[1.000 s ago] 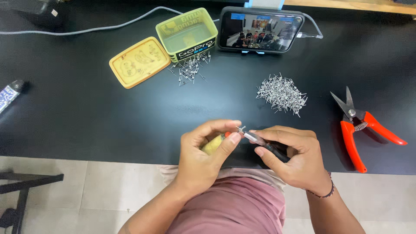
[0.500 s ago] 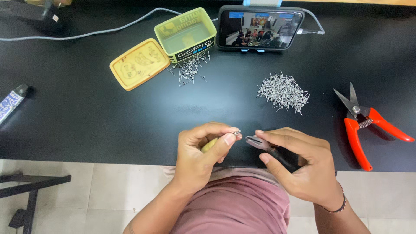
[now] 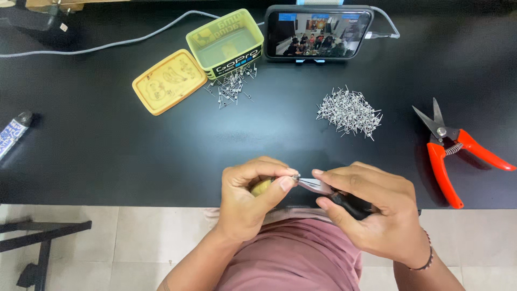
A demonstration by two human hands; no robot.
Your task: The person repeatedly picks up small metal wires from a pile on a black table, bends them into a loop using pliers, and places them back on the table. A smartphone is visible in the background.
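Both hands have slid a little lower and closer to the body than a moment ago, and the bits on the worktop have not moved; the left hand is curling shut around a small yellowish lump, pinching a tiny metal pin between thumb and finger; the right hand is gripping one pair of pliers with shiny grey tips and dark handles, and the tips are touching the pin right between the two hands, at the near edge of the smooth black worktop.

Farther back, two heaps of thin silvery pins are lying well apart; the bigger heap is spiky and thick, and the smaller heap is spilling beside one yellow-green plastic tub; its one flat yellow lid is lying just beside it; one phone is standing up behind, with a grey cable nearby; one pair of red-handled cutters is lying open on the right.
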